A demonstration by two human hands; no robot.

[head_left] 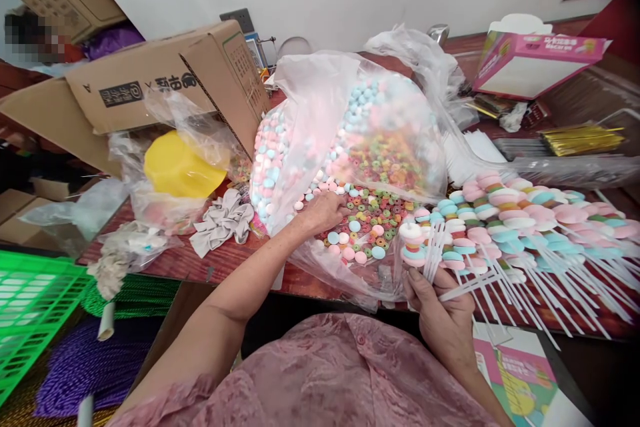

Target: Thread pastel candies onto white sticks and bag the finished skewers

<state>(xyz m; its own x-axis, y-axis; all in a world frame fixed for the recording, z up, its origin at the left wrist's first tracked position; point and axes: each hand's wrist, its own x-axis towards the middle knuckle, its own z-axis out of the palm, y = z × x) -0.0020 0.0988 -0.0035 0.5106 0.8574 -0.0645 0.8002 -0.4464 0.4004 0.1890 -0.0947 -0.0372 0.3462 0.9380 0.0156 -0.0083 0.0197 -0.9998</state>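
My left hand (325, 210) reaches into a big clear plastic bag (320, 113) of pastel candies and small coloured rings (373, 217); its fingers are curled among the loose pieces, and what they pinch is hidden. My right hand (443, 310) is closed round a bundle of white sticks (434, 260). The stick at the left carries stacked pink, white and blue candy discs (413, 240). To the right of that hand, many finished candy skewers (530, 220) lie in rows on the wooden table (220, 263).
A cardboard box (165, 80) and a bag with a yellow object (183, 167) stand at the left. A pink-and-white carton (535, 60) and gold twist ties (583, 139) lie at the back right. A green crate (30, 307) sits at lower left.
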